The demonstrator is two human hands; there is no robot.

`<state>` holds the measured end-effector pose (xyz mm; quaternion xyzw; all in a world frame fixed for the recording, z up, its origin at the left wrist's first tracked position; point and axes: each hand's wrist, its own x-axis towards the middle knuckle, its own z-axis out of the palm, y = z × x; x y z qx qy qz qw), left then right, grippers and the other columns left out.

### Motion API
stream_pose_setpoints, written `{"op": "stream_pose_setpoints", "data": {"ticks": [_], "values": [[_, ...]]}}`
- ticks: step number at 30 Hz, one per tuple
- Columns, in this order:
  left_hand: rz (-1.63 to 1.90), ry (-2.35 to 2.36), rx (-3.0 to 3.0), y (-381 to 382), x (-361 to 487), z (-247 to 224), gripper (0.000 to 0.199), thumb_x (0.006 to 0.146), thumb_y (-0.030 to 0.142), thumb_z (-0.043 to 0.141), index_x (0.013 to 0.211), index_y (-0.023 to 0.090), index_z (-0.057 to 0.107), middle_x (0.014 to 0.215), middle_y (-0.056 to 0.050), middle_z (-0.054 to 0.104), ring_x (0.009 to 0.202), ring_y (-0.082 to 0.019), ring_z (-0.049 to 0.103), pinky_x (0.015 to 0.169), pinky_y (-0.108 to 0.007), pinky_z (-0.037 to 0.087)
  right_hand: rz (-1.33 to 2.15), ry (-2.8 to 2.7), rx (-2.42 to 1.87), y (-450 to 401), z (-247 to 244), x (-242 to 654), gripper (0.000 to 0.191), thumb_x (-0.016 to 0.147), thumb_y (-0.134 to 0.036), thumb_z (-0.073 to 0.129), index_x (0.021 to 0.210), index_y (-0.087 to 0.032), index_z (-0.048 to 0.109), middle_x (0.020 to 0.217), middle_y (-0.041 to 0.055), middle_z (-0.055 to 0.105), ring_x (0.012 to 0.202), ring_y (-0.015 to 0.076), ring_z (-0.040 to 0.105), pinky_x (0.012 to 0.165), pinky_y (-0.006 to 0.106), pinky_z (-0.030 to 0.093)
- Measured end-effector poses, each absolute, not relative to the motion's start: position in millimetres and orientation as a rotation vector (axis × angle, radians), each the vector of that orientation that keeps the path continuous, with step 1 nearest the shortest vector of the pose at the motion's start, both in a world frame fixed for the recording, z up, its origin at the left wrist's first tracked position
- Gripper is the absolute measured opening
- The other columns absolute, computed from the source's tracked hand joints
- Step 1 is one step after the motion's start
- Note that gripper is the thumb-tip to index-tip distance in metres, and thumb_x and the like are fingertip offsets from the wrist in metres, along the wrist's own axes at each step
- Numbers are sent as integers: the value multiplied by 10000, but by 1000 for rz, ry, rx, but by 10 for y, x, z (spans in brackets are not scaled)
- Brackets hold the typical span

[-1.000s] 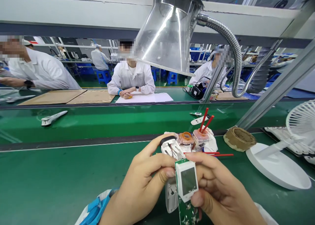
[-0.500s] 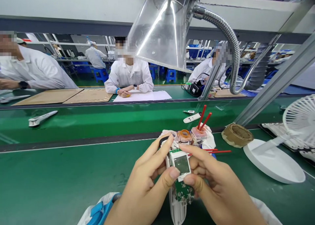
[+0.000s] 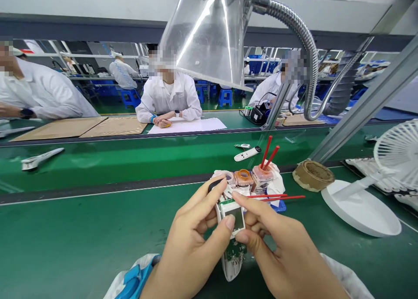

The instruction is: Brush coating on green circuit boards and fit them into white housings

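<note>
The green bench (image 3: 81,238) is stretching across the foreground, and a clear hood (image 3: 209,37) is hanging over it. A white fan (image 3: 362,214) is standing at the right of the bench. Between the forearms, the left hand (image 3: 199,242) is curling its fingers around the side of a white casing (image 3: 231,270) – half closed, its thumb lying across the screen (image 3: 239,218). The right hand (image 3: 281,242) is pinching the circuit board (image 3: 235,249), its index fingertip touching near the top edge and its thumb touching the lower right corner of the screen's frame. The casing is tilting lengthwise toward the person, and the board is lying along it – how fully it is seating is hidden by the fingers. Just beyond, a pinkish jar (image 3: 261,177) is holding two red sticks (image 3: 272,157) upright at a slant
</note>
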<state>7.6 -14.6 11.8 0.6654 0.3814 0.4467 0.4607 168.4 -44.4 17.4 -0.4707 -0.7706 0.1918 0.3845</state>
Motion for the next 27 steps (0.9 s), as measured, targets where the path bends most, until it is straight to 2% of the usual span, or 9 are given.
{"op": "stream_pose_setpoints", "data": {"ticks": [4, 7, 10, 14, 18, 24, 27], "values": [[1103, 983, 1627, -140, 58, 92, 420, 860, 253, 547, 1256, 388, 510, 1430, 32, 396, 1272, -209, 404, 896, -205, 476, 417, -1944, -1210, -437, 127, 1652, 405, 876, -120, 422, 1273, -198, 412, 747, -11, 625, 627, 123, 592, 632, 214, 505], [1107, 1019, 1642, -126, 44, 84, 420, 848, 265, 562, 1245, 393, 521, 1407, 31, 430, 1234, -231, 449, 841, -226, 511, 381, -1933, -1253, -432, 103, 1628, 409, 886, -146, 420, 1292, -193, 420, 685, -10, 609, 569, 133, 571, 629, 236, 505], [1115, 1023, 1626, -92, 45, 96, 403, 844, 274, 569, 1225, 402, 538, 1391, 41, 450, 1254, -225, 426, 856, -216, 499, 386, -1923, -1283, -410, 104, 1622, 399, 895, -175, 417, 1293, -198, 439, 642, -9, 577, 540, 139, 544, 604, 247, 494], [1142, 973, 1460, -25, 54, 106, 361, 828, 278, 599, 1179, 363, 591, 1366, 24, 484, 1253, -200, 428, 937, -206, 438, 474, -1875, -1224, -332, 106, 1617, 416, 880, -184, 477, 1290, -236, 433, 686, -27, 582, 585, 122, 549, 602, 225, 480], [1109, 789, 1202, 30, 47, 84, 393, 827, 259, 608, 1210, 330, 560, 1325, -4, 531, 1146, -194, 536, 846, -204, 493, 523, -1833, -1159, -262, 88, 1593, 446, 872, -204, 525, 1293, -294, 409, 751, -44, 587, 608, 100, 550, 600, 205, 464], [1142, 740, 1192, 53, 51, 75, 252, 815, 213, 625, 1060, 269, 645, 1161, -13, 644, 1040, -162, 604, 845, -189, 482, 497, -1873, -1150, -258, 101, 1610, 474, 894, -210, 502, 1323, -349, 354, 833, -39, 588, 754, 110, 576, 698, 206, 464], [1153, 807, 1283, 56, 59, 96, 228, 813, 222, 624, 1036, 267, 648, 1134, -12, 649, 1014, -152, 614, 832, -179, 480, 511, -1888, -1147, -247, 115, 1624, 466, 896, -221, 502, 1316, -357, 351, 791, -48, 574, 672, 98, 553, 629, 198, 454]]}}
